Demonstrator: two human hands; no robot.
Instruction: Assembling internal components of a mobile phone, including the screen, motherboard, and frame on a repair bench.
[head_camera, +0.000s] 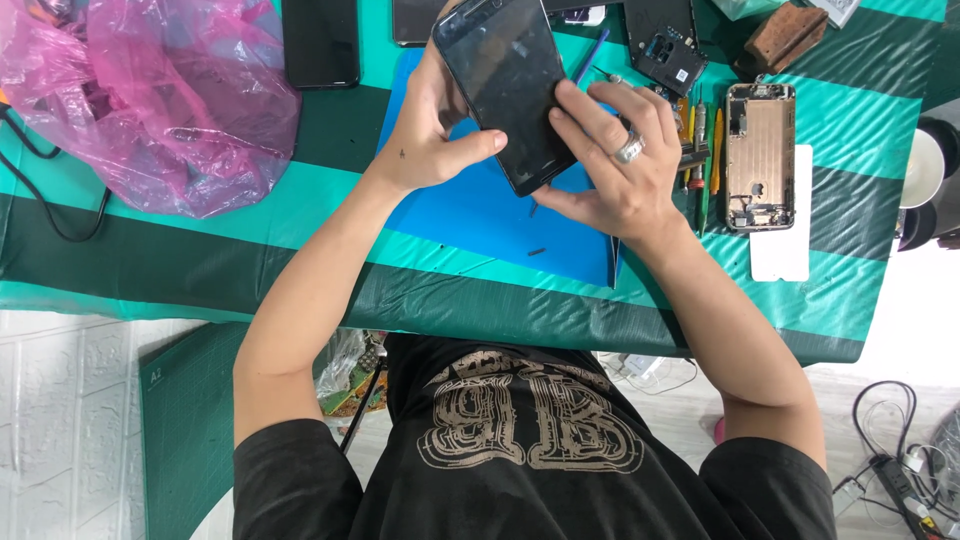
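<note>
Both hands are up over the blue work mat (480, 215), and between them sits a black phone screen panel (505, 85), tilted, glass side up, lifted clear of the mat. The left hand (430, 135) grips it from the left edge, thumb laid across the lower glass, the other fingers curled behind and out of sight. The right hand (610, 165), a silver ring (629, 149) on one finger, closes in from the right, fingers (590, 105) resting on the panel's right edge and lower corner, thumb tucked under near the bottom.

The mat lies on a bench (250, 215) covered in green and teal striped sheeting. Just right of the right hand, a row of small screwdrivers and pry tools (700, 140) with yellow and orange handles. Beyond those, an opened phone chassis (760, 155), insides showing, lying on a white sheet (780, 250). At the far left, a crumpled pink plastic bag (140, 95), and beside it a dark phone (320, 40) lying flat. Another black phone part (665, 40) rests at the top edge.
</note>
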